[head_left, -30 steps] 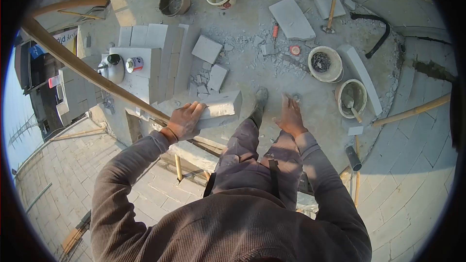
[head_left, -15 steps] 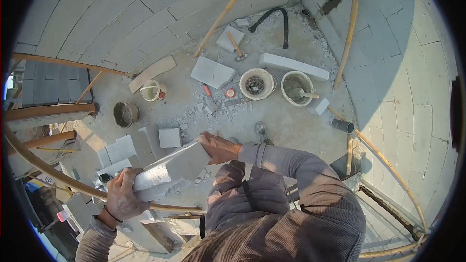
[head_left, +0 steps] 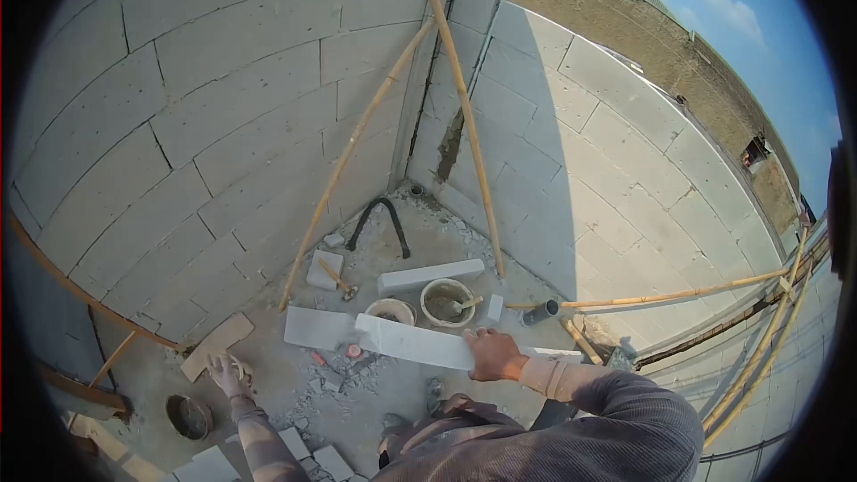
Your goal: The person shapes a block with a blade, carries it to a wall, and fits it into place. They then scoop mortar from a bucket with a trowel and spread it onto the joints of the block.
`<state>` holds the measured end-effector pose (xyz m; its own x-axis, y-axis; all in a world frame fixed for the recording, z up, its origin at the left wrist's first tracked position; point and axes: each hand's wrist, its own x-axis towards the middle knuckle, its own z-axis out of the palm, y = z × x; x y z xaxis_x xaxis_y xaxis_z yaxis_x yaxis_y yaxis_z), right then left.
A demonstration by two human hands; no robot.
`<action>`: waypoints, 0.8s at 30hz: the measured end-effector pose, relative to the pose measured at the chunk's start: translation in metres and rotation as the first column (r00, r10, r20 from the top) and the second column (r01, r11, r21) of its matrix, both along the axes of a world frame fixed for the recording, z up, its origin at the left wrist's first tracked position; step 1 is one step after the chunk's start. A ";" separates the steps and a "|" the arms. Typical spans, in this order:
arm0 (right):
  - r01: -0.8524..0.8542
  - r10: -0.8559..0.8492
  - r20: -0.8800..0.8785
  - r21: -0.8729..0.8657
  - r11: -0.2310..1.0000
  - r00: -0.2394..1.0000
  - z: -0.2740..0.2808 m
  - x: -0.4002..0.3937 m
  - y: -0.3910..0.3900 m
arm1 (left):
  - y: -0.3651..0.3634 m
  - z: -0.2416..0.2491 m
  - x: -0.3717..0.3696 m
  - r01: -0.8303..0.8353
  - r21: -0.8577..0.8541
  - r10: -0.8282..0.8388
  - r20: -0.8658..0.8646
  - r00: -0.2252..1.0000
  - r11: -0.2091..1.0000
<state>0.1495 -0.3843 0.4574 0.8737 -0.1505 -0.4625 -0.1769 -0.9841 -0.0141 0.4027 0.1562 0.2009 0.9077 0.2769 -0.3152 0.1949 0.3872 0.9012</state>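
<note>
My right hand (head_left: 495,354) is closed around the right end of a long white aerated concrete block (head_left: 412,342), held out in front of me. The block's left end overlaps a flat white block (head_left: 314,328) on the floor and the lower part of a bucket (head_left: 391,310). Away to the left, my left hand (head_left: 230,377) has let the block be and reaches out with its fingers apart. It covers the spot where a small white bucket stands, close to a flat slab (head_left: 217,346).
A mortar bucket (head_left: 446,302) with a trowel stands ahead, beside a long block (head_left: 430,277). A hammer (head_left: 336,277) leans on a block. A dark bucket (head_left: 189,417) is at left. Bamboo poles (head_left: 357,161) brace the walls; rubble (head_left: 335,379) litters the floor.
My left hand has let go of the block and moved away to the left. My right hand has swung the block to the right. The view has tilted up toward the walls and sky.
</note>
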 end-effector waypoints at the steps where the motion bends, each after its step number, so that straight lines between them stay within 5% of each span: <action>1: 0.031 -0.034 -0.050 -0.052 0.998 0.998 -0.007 -0.004 -0.012 | 0.022 -0.055 -0.033 -0.277 -0.500 0.134 -0.302 0.944 0.821; 2: 0.060 -0.068 -0.082 -0.104 0.993 0.994 -0.018 -0.011 -0.026 | 0.019 -0.099 -0.083 -0.463 -0.441 0.295 -0.398 0.869 0.769; 3: 0.084 -0.103 -0.120 -0.154 0.985 0.987 -0.032 -0.022 -0.041 | 0.028 -0.154 -0.140 -0.399 -0.471 0.118 -0.519 0.847 0.787; 4: 0.113 -0.136 -0.147 -0.156 0.981 0.980 -0.044 -0.034 -0.058 | 0.036 -0.152 -0.205 -0.185 -0.403 -0.182 -0.714 0.676 0.896; 5: 0.144 -0.171 -0.177 -0.158 0.977 0.969 -0.054 -0.050 -0.074 | 0.030 -0.149 -0.255 -0.045 -0.355 -0.276 -0.795 0.540 0.934; 10: 0.260 -0.309 -0.242 -0.215 0.941 0.920 -0.093 -0.143 -0.117 | -0.001 -0.133 -0.305 0.202 -0.273 -0.326 -0.892 0.312 0.941; 12: 0.434 -0.495 -0.445 -0.239 0.869 0.746 -0.076 -0.158 -0.108 | 0.001 -0.127 -0.286 0.278 -0.213 -0.294 -0.911 0.290 0.937; 19: 0.807 -0.816 -0.419 -0.262 0.529 0.399 -0.153 -0.218 -0.091 | -0.007 -0.117 -0.152 0.552 0.076 -0.161 -0.915 0.369 0.830; 24: 0.942 -0.921 -0.337 -0.195 0.272 0.196 -0.181 -0.165 -0.111 | -0.154 -0.169 -0.007 0.767 0.278 -0.384 -0.736 0.557 0.578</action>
